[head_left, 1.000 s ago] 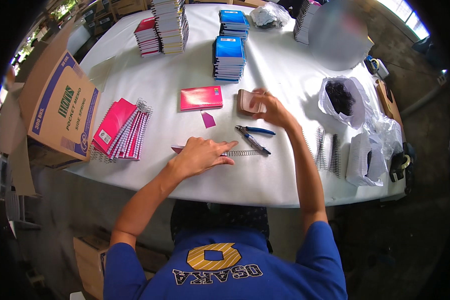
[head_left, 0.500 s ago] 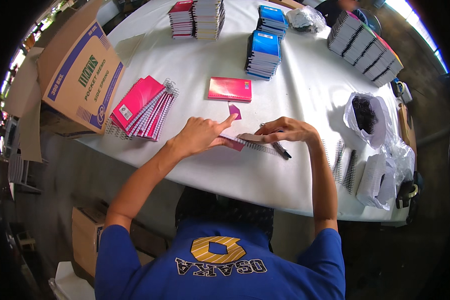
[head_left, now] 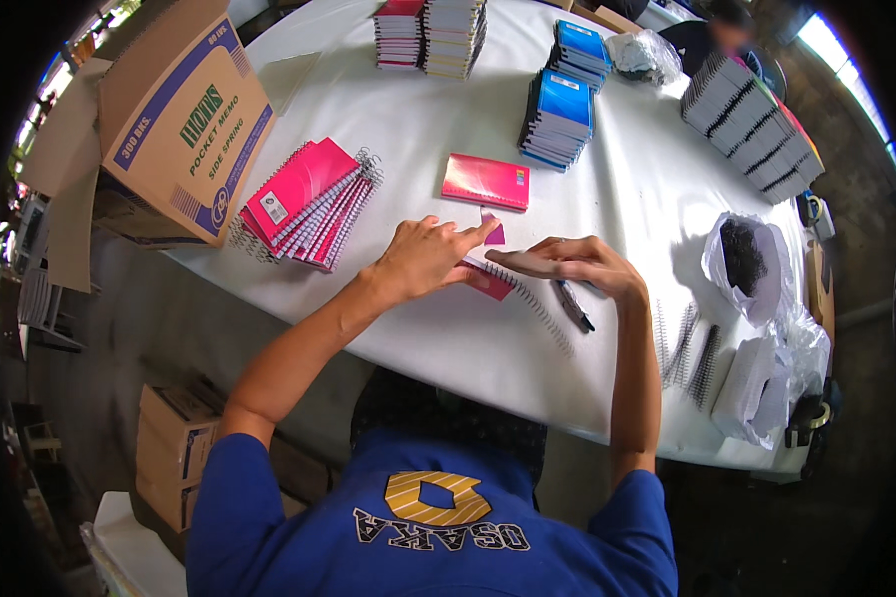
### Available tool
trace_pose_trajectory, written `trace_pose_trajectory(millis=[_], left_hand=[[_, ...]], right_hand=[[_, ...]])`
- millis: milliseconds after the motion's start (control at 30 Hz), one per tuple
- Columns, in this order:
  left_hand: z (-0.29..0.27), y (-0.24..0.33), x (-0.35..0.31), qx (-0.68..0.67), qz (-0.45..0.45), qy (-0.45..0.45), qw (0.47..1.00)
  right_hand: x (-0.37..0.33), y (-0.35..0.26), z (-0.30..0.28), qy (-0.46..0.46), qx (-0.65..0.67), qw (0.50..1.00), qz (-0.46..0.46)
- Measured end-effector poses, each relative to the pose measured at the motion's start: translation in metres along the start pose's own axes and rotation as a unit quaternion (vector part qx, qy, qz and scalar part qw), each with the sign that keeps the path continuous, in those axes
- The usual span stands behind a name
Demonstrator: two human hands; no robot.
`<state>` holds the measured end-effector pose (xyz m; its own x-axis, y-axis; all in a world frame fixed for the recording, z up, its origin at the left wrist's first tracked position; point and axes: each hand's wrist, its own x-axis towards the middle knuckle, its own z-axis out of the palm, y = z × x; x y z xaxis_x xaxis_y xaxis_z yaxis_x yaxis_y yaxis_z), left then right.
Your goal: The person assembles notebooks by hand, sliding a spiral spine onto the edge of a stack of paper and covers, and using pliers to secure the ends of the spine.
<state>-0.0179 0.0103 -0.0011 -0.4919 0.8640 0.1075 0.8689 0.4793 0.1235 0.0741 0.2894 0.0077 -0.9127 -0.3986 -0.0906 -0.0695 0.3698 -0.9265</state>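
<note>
My left hand grips a small pink-covered notebook, thumb below and index finger stretched out above. A thin metal spiral coil runs along the notebook's edge, its free end trailing over the table toward me. Over the coil's upper part lies my right hand, fingers stretched out flat, fingertips at the notebook's edge. Beneath that hand rests a slim tool with a black end; its kind is unclear. A small magenta card piece lies just beyond my left fingertip, before a closed pink notebook.
Left stand a fanned stack of pink notebooks and an open cardboard box. Blue notebooks and more stacks sit farther back. Right are loose coils and a white bag of black coils. Another person is at the far side.
The view has shifted, so the table's things appear farther right. The coil's free end now swings toward me, and my right fingers lie flatter and straighter over it. The left hand keeps its hold.
</note>
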Motion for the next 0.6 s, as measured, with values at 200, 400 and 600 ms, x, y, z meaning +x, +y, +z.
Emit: trace_pose_trajectory(millis=[200,400,600], left_hand=[[-0.005,0.000,-0.003,-0.004,-0.002,0.060,0.998],[0.003,-0.006,-0.004,-0.097,-0.042,0.080,0.991],[0.022,-0.015,-0.004,-0.321,-0.036,0.216,0.921]], right_hand=[[0.006,0.010,0.004,0.006,0.052,0.999,-0.010],[0.021,-0.005,0.008,0.022,-0.042,0.997,0.057],[0.020,-0.007,0.009,0.031,0.064,0.997,-0.006]])
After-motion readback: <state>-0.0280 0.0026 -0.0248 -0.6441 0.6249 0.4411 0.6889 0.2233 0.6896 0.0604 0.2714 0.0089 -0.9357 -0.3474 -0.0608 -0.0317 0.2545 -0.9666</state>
